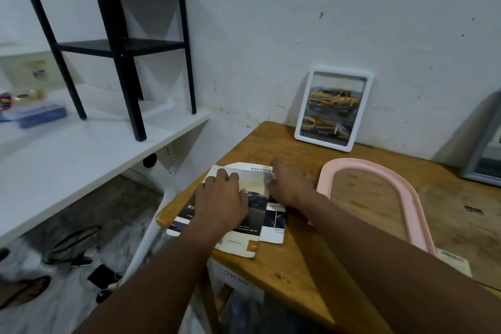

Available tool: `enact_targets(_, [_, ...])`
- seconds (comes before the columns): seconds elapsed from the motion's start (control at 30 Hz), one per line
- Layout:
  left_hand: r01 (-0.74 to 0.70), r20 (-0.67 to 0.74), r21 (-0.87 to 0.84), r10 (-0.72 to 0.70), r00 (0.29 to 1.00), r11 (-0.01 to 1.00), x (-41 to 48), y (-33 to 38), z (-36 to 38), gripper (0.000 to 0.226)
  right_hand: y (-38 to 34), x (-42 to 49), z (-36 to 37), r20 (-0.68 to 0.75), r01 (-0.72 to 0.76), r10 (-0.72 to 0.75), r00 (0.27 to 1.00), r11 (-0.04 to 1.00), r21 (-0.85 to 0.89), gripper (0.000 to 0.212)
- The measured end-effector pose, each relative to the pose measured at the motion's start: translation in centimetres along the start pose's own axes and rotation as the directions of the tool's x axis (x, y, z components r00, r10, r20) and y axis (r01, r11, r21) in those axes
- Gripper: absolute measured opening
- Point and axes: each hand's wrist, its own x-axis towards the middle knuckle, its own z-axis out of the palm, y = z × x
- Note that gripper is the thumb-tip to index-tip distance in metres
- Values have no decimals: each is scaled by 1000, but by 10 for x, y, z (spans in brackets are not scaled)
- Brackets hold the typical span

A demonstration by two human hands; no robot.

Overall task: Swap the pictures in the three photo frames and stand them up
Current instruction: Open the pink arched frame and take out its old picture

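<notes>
Pressing hands: left hand (221, 202) and right hand (288, 184) lie flat, fingers loose, on the printed pictures (244, 214) at the wooden table (298, 260) corner.
Tear risk: creased sheets overhang the edge; a pull could rip them.
Frames: white frame (334, 110) stands filled; pink frame (374, 198) lies empty beside the right hand.

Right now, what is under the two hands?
Printed car brochure pages lie on the wooden table under the left hand and right hand. Print beneath the palms is hidden.
</notes>
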Motion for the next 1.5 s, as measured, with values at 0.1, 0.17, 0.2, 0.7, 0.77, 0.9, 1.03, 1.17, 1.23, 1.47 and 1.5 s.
enact_targets(0.1, [-18,33,-57,20,999,998,-3,5,4,53,1,-1,9,-63,-15,17,998,1000,22,53])
enact_targets(0.17, [-35,79,-69,40,996,997,-5,9,8,61,0,-1,13,-101,-35,40,994,998,45,56])
enact_targets(0.2, [-35,94,-68,41,995,997,-7,9,10,64,-1,0,14,-114,-47,53,992,997,53,56])
enact_targets(0.7, [1,94,-122,10,995,993,-6,14,10,61,-24,12,-7,-185,-22,218,958,702,712,34])
enact_targets(0.77, [6,93,-155,9,996,988,-5,21,11,59,-21,13,-16,-223,8,246,943,656,754,30])
enact_targets(0.9, [-16,81,-242,37,996,970,0,42,9,58,-4,9,-33,-323,77,268,908,650,756,26])
enact_targets(1.03, [-42,116,-246,73,991,968,3,54,6,61,20,5,-66,-505,146,320,801,715,684,20])
enact_targets(1.17, [-82,177,-162,110,978,983,6,62,4,61,61,-5,-113,-563,119,326,759,781,613,19])
enact_targets(1.23, [-137,219,-88,153,964,987,12,73,-3,58,89,-14,-123,-566,67,342,750,812,579,19])
enact_targets(1.47, [-112,503,31,81,860,993,30,103,-23,62,172,-42,-119,-533,-128,474,701,819,560,22])
enact_targets(1.5, [-106,499,50,67,864,993,30,105,-24,64,178,-45,-118,-534,-138,478,697,821,554,22])
